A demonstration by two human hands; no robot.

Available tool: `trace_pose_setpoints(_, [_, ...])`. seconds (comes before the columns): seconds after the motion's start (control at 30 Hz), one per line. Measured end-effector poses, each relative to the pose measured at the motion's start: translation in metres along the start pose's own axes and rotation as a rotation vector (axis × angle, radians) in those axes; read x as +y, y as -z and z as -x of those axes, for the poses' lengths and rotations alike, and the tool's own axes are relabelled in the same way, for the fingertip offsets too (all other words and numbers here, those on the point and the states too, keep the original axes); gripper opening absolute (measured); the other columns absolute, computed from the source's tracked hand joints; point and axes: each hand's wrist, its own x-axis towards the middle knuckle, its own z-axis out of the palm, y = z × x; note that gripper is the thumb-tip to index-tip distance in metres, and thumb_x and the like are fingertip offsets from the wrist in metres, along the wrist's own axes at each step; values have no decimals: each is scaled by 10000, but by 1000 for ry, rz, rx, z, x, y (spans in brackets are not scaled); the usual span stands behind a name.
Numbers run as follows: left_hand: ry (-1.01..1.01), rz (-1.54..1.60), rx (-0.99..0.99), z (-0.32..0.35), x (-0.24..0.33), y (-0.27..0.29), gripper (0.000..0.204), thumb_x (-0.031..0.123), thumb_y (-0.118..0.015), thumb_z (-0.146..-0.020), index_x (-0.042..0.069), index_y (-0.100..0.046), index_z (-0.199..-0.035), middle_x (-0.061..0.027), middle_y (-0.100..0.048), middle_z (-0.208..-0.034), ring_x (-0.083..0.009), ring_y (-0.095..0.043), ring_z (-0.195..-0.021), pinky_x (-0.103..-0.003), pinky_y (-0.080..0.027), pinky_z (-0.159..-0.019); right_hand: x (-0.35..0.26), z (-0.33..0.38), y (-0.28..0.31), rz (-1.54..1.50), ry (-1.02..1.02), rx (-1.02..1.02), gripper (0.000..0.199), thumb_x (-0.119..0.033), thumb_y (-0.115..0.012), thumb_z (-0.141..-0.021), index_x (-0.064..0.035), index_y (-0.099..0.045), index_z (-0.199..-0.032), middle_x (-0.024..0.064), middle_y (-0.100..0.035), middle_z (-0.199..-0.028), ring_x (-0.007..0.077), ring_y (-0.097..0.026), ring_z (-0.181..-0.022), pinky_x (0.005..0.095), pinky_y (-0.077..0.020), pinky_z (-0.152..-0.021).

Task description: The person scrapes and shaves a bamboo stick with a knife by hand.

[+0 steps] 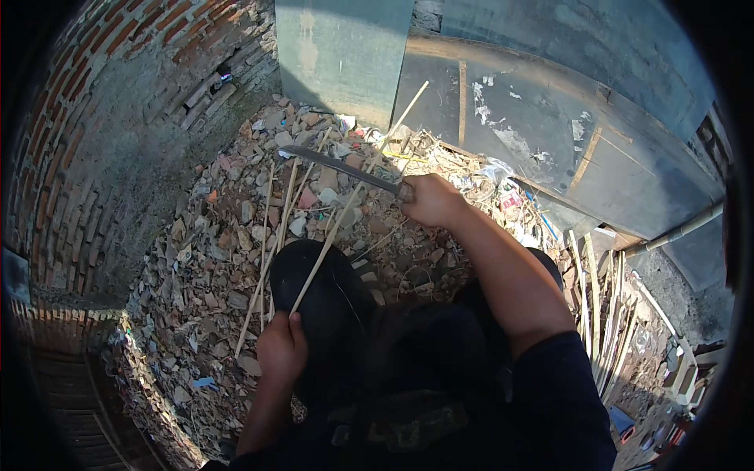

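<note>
The right hand (434, 202) is wrapped round the handle of a long, dark-bladed knife (322, 159), while the left hand (281, 347) grips the near end of a pale, slim strip (333, 234). The strip slants up and away past the left knee (314, 271), long and nearly straight; the blade crosses it, though contact cannot be told. The step looks like trimming, and the next move seems to call for a steady strip and a controlled edge. Beyond lie loose strips (286, 206) on rubble (212, 267).
</note>
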Motion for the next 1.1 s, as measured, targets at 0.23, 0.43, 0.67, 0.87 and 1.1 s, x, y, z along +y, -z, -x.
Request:
trace_pose_setpoints(0.23, [13, -43, 23, 8, -6, -1, 294, 257, -524, -1028, 33, -565, -843, -237, -633, -735, -474, -632, -688, -565, -471, -617, -37, 8, 5, 158, 81, -141, 330, -270, -698, -801, -84, -690, -1074, 184, -718, -902, 358, -710, -930, 468, -564, -844])
trace_pose_setpoints(0.43, [36, -117, -6, 2, -3, 0, 261, 267, -542, -1023, 37, -556, -901, -235, -639, -737, -473, -641, -692, -565, -478, -611, -4, -2, 6, 77, -101, -118, 402, -297, -704, -824, -41, -677, -1132, 201, -715, -909, 342, -713, -924, 452, -563, -858])
trace_pose_setpoints(0.67, [16, -103, -52, -2, 4, 7, 252, 267, -539, -1027, 36, -527, -927, -254, -635, -744, -486, -643, -729, -575, -469, -624, -2, 6, -10, 111, 47, -39, 335, -276, -722, -797, -78, -664, -1061, 176, -710, -842, 377, -695, -879, 482, -548, -812])
trace_pose_setpoints(0.87, [39, -43, -102, -5, -2, 12, 267, 258, -530, -1029, 19, -539, -912, -269, -633, -763, -507, -635, -758, -580, -467, -654, -17, 7, -7, 104, -7, -95, 341, -288, -719, -805, -87, -668, -1074, 168, -712, -944, 370, -692, -955, 485, -554, -862])
trace_pose_setpoints(1.1, [3, -40, -22, -5, -5, 3, 277, 274, -517, -1035, 31, -548, -904, -250, -639, -735, -481, -648, -728, -580, -478, -650, -26, 11, -16, 103, 179, -94, 284, -296, -733, -791, -109, -668, -995, 180, -689, -807, 381, -694, -848, 501, -548, -761])
